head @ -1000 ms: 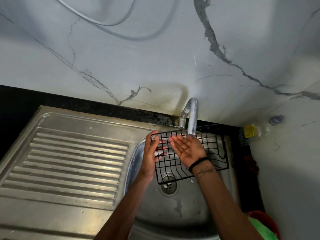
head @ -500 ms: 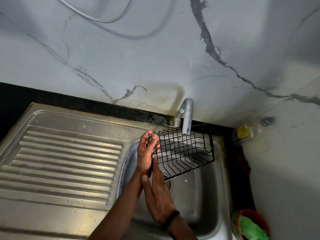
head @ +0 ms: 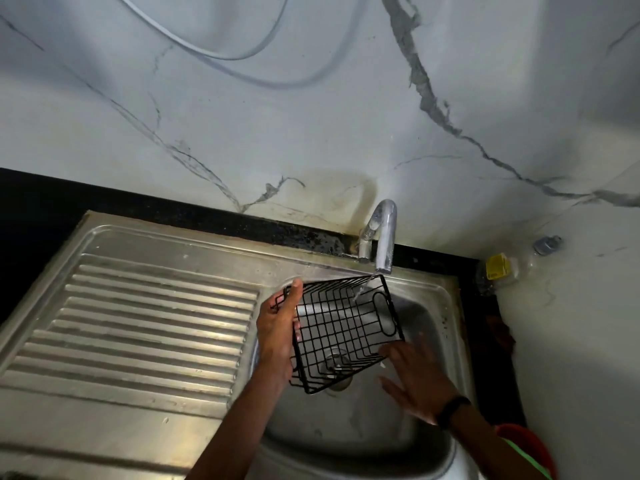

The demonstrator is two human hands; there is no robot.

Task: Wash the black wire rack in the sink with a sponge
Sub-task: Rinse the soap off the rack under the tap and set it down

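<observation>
The black wire rack (head: 341, 329) hangs tilted over the steel sink basin (head: 429, 317), under the chrome tap (head: 383, 237). A thin stream of water falls from the spout onto the rack's far corner. My left hand (head: 278, 332) grips the rack's left side, thumb up by the top rim. My right hand (head: 417, 382) is spread flat just below and right of the rack's lower corner, fingers straight; it holds nothing. No sponge is in view.
A ribbed steel drainboard (head: 145, 327) lies left of the basin. A clear plastic bottle with a yellow label (head: 500, 268) lies in the right corner on the black counter. A red tub with something green (head: 526, 448) sits at the lower right.
My right hand has swung from the left under the rack to its lower right side. My left hand has turned the rack, so its grid bottom now faces me.
</observation>
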